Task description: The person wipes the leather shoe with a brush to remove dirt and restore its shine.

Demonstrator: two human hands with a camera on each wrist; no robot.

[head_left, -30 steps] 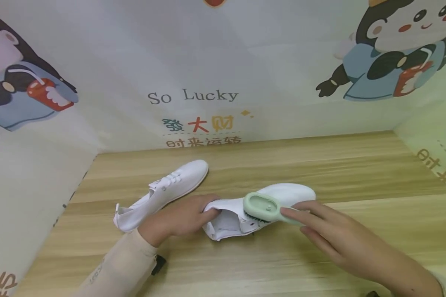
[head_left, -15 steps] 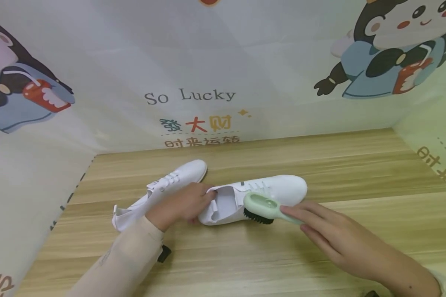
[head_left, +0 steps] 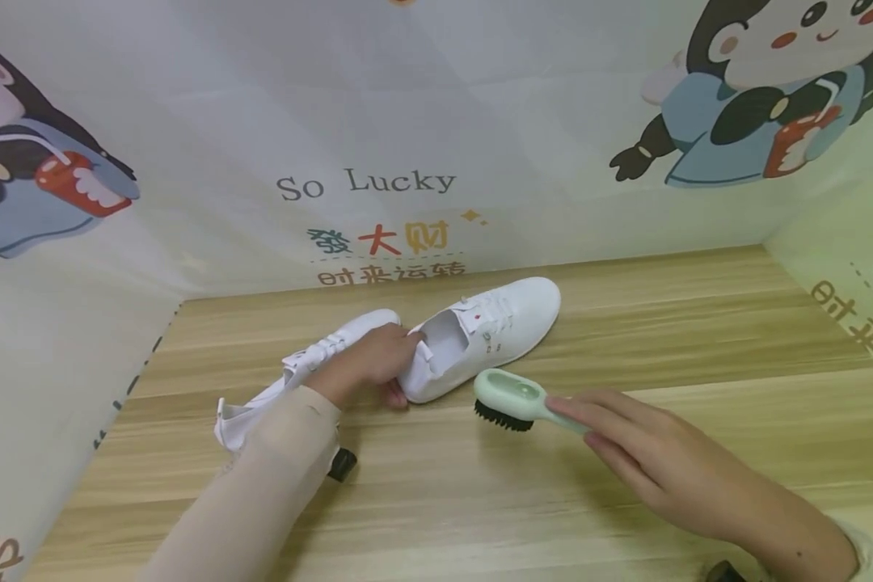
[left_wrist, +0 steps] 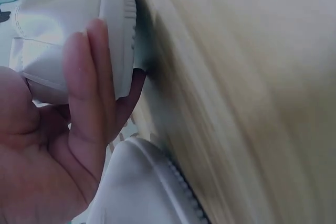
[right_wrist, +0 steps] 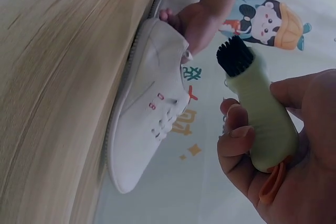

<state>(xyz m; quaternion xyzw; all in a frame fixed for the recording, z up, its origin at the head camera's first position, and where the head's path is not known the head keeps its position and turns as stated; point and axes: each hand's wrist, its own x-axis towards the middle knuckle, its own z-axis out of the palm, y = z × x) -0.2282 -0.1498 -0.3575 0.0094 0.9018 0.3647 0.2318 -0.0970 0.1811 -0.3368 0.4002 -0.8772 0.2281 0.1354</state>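
My left hand grips the heel of a white lace-up shoe, thumb at the collar opening. In the left wrist view, its fingers lie along the outside of the heel. The toe points up and right. A pale green shoe brush is held by the handle in my right hand. Its black bristles face down, apart from the shoe. The matching white shoe lies just left, partly hidden by my left forearm. An orange loop hangs from the brush handle.
Both shoes are on a wood-grain tabletop. A pale printed backdrop closes off the back and sides. A small black device sits under the left wrist, another at the right.
The left hand has turned the shoe from its side to upright and moved it back, away from the brush. The brush was against the shoe and now stands apart; the right hand has barely moved.
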